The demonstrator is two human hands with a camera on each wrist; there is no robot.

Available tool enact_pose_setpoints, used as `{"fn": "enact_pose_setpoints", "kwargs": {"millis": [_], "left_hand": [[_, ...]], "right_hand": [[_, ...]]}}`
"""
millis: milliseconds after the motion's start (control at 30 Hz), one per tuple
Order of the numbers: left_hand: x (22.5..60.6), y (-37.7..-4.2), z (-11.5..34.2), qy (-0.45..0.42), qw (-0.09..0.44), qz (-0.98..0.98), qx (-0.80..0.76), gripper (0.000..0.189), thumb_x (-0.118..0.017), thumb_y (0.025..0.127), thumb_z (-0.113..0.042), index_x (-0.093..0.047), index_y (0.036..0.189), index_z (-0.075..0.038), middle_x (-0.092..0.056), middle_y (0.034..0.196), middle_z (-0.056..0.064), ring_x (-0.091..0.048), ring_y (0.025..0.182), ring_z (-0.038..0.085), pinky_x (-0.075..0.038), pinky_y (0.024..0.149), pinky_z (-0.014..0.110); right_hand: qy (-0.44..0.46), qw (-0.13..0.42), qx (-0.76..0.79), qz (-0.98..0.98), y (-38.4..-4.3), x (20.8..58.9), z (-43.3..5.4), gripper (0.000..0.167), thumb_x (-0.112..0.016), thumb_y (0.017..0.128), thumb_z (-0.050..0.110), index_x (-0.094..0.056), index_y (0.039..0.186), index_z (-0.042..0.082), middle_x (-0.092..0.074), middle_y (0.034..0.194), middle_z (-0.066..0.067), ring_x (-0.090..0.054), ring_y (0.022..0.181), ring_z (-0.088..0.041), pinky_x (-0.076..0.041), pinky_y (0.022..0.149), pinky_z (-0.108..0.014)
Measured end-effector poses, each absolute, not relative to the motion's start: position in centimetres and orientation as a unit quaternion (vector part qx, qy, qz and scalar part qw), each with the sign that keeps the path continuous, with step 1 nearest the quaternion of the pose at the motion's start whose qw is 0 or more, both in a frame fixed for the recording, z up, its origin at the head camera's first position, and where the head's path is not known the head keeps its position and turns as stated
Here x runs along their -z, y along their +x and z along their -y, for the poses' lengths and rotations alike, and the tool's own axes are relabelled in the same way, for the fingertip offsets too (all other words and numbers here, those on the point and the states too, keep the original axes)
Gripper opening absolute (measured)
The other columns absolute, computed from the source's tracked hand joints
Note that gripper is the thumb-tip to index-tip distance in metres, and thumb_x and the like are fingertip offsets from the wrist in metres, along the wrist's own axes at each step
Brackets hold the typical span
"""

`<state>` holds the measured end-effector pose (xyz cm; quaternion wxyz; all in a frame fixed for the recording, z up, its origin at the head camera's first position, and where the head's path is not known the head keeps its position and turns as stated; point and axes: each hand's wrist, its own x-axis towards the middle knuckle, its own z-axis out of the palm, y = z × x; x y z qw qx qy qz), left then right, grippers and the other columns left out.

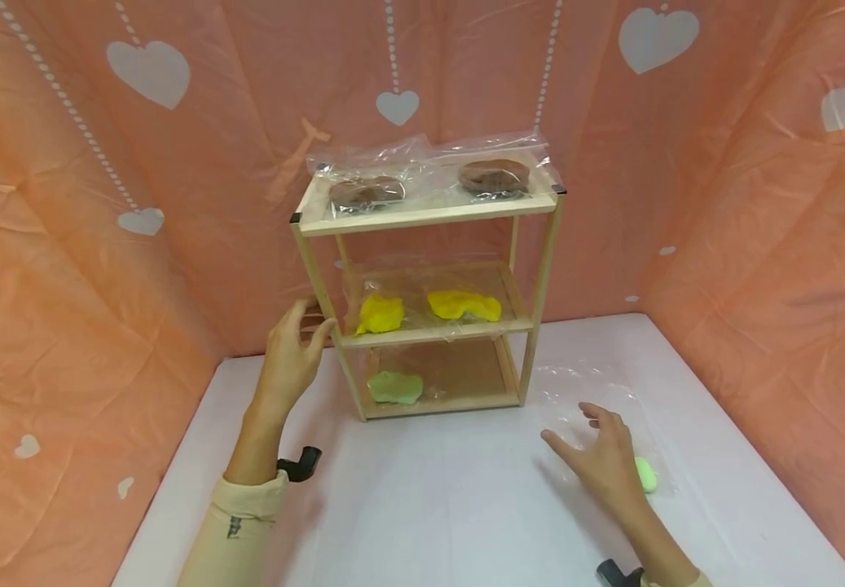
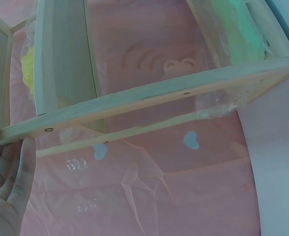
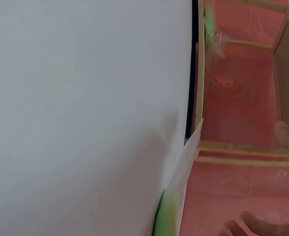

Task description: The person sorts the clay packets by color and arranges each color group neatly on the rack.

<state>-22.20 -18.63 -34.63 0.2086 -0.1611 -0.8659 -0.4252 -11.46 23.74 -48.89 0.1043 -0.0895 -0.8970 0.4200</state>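
Note:
A three-tier wooden shelf [image 1: 429, 214] stands at the back of the white table. My left hand [image 1: 292, 355] holds its left front post [image 2: 149, 101], the thumb on one side and the fingers on the other. My right hand [image 1: 601, 456] hovers with spread, slightly bent fingers and nothing between them. Beside and partly behind it is a light green lump [image 1: 645, 474] in a clear plastic bag [image 1: 591, 383] on the table. Another bagged pale green lump [image 1: 395, 387] lies on the bottom tier, at the left.
Bagged yellow lumps, one left [image 1: 380, 314] and one right [image 1: 464, 306], lie on the middle tier. On the top tier are two bagged brown lumps, left [image 1: 367, 192] and right [image 1: 494, 177]. Pink cloth [image 1: 246, 98] with white hearts surrounds the white table [image 1: 422, 497] at the back and sides.

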Motion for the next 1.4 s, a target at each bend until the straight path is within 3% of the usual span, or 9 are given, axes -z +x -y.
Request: {"fn": "enact_pose_setpoints", "kwargs": {"millis": [300,767,1167,1400], "left_hand": [[34.7,-22.3,18.7,-0.159,0.204,0.867,0.426,0.039,-0.066,0.108,-0.013,-0.057,0.142,0.004,-0.065,0.131,0.025,-0.066,0.122,0.045,-0.057,0.103,0.061],[34.6,-22.3,18.6,-0.160,0.209,0.866,0.425,0.037,-0.067,0.108,-0.012,-0.059,0.141,0.003,-0.066,0.130,0.025,-0.066,0.121,0.045,-0.056,0.104,0.060],[34.6,-22.3,18.6,-0.164,0.208,0.866,0.425,0.037,-0.067,0.108,-0.011,-0.059,0.141,0.003,-0.066,0.130,0.025,-0.067,0.120,0.045,-0.057,0.103,0.060],[34.5,-22.3,18.6,-0.160,0.205,0.867,0.425,0.037,-0.067,0.108,-0.011,-0.058,0.141,0.002,-0.066,0.129,0.024,-0.067,0.120,0.044,-0.057,0.102,0.060]], "right_hand": [[-0.132,0.113,-0.352,0.920,-10.3,49.4,-25.8,0.104,-0.090,0.083,0.053,-0.045,0.150,-0.011,-0.050,0.137,-0.035,-0.044,0.126,-0.052,-0.040,0.104,-0.064],[-0.176,0.037,-0.313,0.933,-8.8,49.8,-28.2,0.124,-0.084,0.080,0.070,-0.033,0.152,-0.019,-0.040,0.142,-0.043,-0.036,0.130,-0.059,-0.035,0.106,-0.072],[-0.168,0.002,-0.264,0.950,-7.9,49.8,-29.7,0.125,-0.077,0.082,0.078,-0.038,0.146,-0.022,-0.042,0.136,-0.048,-0.040,0.124,-0.064,-0.041,0.098,-0.072],[-0.128,-0.010,-0.278,0.952,-8.5,50.1,-29.7,0.125,-0.081,0.083,0.071,-0.032,0.143,-0.028,-0.037,0.137,-0.051,-0.034,0.126,-0.067,-0.039,0.103,-0.074]]}}
